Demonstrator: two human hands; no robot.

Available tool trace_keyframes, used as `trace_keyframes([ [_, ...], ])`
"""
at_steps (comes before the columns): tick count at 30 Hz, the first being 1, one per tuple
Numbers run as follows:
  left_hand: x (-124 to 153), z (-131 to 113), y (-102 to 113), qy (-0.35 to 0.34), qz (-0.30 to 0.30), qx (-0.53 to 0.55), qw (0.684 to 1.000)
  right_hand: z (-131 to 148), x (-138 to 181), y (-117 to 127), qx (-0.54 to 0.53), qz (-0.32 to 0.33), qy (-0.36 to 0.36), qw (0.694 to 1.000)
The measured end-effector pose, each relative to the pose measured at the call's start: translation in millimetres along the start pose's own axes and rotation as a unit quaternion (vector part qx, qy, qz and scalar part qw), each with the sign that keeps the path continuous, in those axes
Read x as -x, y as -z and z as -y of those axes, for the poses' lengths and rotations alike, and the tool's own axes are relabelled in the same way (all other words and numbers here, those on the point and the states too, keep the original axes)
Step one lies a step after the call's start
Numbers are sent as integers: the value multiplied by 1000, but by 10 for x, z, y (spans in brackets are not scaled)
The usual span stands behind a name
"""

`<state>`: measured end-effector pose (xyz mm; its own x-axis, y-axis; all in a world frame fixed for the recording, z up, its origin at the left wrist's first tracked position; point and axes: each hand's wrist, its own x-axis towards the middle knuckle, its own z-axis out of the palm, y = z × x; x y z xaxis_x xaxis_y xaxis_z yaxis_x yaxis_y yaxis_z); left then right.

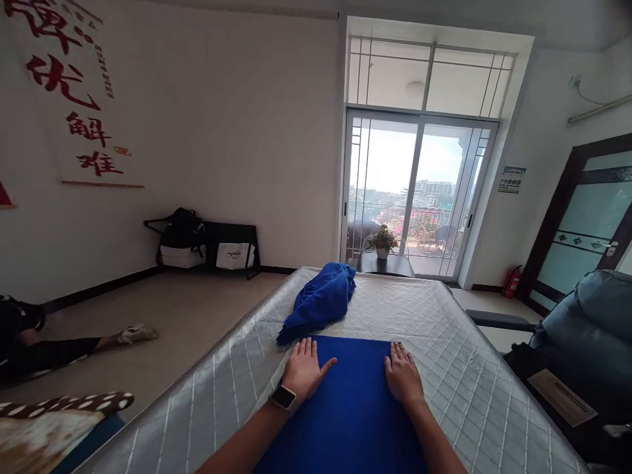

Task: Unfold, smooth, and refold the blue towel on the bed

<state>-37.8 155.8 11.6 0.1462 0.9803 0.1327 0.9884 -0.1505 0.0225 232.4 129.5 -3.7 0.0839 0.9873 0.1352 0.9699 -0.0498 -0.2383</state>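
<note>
A flat piece of blue cloth point(345, 408) lies spread on a silver quilted surface point(474, 368), running toward me. My left hand point(305, 367) rests palm down on its far left corner, fingers stretched out and thumb apart; a watch sits on that wrist. On the far right corner lies my right hand point(403, 372), also flat with its fingers extended. Just beyond the left hand, a crumpled heap of blue cloth point(320, 299) sits on the same surface. The near end of the flat cloth runs out of view.
A potted plant point(382, 241) stands on a dark chair or small table past the far edge. A dark padded seat point(592, 329) is at the right. On the left floor are a person's leg point(64, 352) and a spotted blanket point(54, 428). A black bench point(227, 234) holds bags.
</note>
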Motion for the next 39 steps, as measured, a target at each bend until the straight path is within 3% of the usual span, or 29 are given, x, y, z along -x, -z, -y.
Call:
trace_keyframes([
  [3,-35,-583,27,-86,-30,39,995,-10,11,9,-3,2,4,1000],
  [7,-60,-1352,-55,-226,-45,136,964,-33,58,28,5,11,24,1000],
  [9,-91,-1557,-102,-256,-34,167,952,-42,76,35,13,16,33,999],
  [11,-127,-1607,-141,-249,-32,175,952,-45,76,37,19,16,34,999],
  [16,-194,-1248,-228,-188,-30,160,969,-19,28,19,23,8,14,1000],
  [24,-239,-62,-266,-56,-34,115,991,5,19,9,18,6,0,1000],
  [27,-197,255,-270,-21,-40,107,993,9,17,8,19,4,-3,1000],
  [30,-162,362,-278,-3,-44,103,994,10,12,1,21,1,-5,1000],
  [39,-144,341,-268,-6,-54,105,993,2,-10,-25,30,1,-8,1000],
])
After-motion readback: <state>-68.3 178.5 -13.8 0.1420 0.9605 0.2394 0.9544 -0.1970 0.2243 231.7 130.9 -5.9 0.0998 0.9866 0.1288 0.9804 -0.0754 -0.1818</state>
